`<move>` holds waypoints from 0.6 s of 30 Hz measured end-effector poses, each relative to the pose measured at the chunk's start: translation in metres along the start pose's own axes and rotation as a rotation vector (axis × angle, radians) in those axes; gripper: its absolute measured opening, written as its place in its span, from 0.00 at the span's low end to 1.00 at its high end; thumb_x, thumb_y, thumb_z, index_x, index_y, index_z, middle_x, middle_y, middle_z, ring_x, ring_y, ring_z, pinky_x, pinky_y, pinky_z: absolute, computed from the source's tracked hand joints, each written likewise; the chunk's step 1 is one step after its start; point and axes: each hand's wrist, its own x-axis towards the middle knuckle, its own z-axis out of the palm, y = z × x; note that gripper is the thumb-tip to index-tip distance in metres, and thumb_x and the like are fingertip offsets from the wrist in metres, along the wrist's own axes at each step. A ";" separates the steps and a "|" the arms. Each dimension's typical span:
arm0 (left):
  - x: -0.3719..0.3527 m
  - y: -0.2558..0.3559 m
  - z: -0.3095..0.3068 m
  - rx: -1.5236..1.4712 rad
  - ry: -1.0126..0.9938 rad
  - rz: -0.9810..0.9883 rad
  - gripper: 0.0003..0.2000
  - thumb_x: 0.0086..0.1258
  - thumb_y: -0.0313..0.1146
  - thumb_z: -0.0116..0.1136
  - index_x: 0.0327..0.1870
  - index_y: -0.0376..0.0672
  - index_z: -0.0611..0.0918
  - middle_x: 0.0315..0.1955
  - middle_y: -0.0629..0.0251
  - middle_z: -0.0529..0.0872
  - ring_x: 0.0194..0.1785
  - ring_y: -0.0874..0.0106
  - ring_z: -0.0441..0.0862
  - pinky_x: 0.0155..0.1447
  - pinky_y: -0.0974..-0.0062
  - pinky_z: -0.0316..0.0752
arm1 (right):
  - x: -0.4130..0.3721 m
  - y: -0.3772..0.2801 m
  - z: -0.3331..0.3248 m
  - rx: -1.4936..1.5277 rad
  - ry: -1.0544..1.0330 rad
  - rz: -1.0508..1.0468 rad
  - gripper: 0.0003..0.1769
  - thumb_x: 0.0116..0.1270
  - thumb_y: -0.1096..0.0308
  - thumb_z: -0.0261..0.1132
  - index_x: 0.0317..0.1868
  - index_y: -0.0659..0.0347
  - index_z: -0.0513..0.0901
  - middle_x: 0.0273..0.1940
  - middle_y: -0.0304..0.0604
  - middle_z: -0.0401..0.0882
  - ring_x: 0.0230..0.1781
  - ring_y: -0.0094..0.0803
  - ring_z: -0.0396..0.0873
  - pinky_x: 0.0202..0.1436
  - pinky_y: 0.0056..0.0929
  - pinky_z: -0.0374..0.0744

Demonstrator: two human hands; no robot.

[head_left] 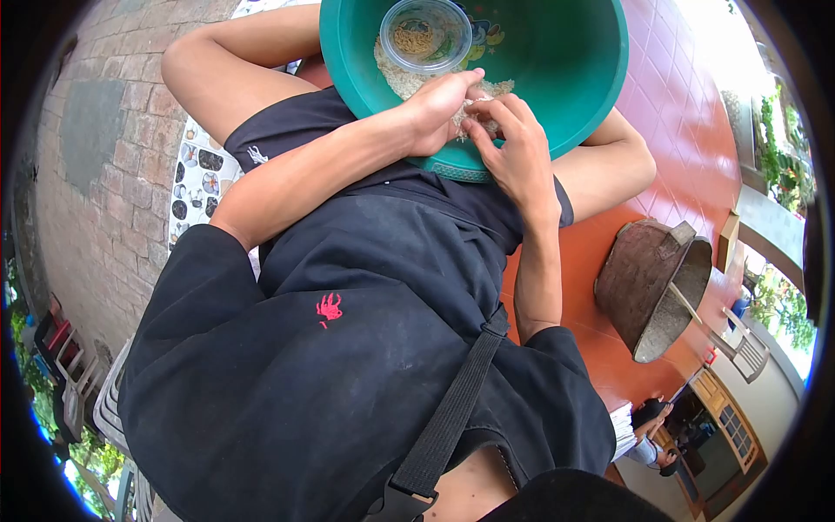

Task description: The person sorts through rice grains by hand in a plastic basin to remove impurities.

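Note:
A green plastic basin (574,78) rests across my lap, with pale rice grains (402,83) spread along its near left side. My left hand (439,109) is cupped palm up at the near rim, rice lying in its palm and fingers. Over that palm, my right hand (515,143) bends its fingers, thumb and fingertips drawn together among the grains; whatever they pinch is too small to make out. A clear round plastic container (426,35) stands on the rice inside the basin, with some yellow-brown grains at its bottom.
To the right, a large worn brown pot (639,270) lies tilted on the red tiled floor, a stick leaning out of it. White chairs (78,374) stand at lower left. Other people (652,435) are near a doorway at lower right. Brick paving (104,165) covers the left.

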 end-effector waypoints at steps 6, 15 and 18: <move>-0.006 0.003 0.006 -0.005 0.022 -0.010 0.19 0.83 0.45 0.45 0.54 0.33 0.71 0.48 0.58 0.76 0.47 0.66 0.79 0.53 0.63 0.78 | -0.005 0.005 0.000 0.035 -0.050 -0.005 0.10 0.62 0.72 0.71 0.44 0.60 0.85 0.38 0.42 0.80 0.42 0.39 0.80 0.44 0.38 0.80; 0.000 -0.001 0.003 0.012 0.093 0.016 0.19 0.82 0.44 0.47 0.56 0.33 0.70 0.48 0.58 0.76 0.48 0.67 0.79 0.54 0.64 0.78 | -0.005 0.006 0.002 0.083 -0.076 0.023 0.07 0.63 0.73 0.70 0.42 0.63 0.85 0.38 0.43 0.81 0.40 0.40 0.80 0.44 0.37 0.79; 0.001 -0.002 0.001 0.007 0.069 0.004 0.19 0.82 0.44 0.48 0.56 0.34 0.70 0.47 0.59 0.76 0.47 0.68 0.79 0.54 0.66 0.77 | -0.005 0.004 0.002 0.052 -0.052 0.026 0.06 0.63 0.73 0.70 0.40 0.62 0.85 0.37 0.43 0.80 0.40 0.40 0.80 0.43 0.37 0.78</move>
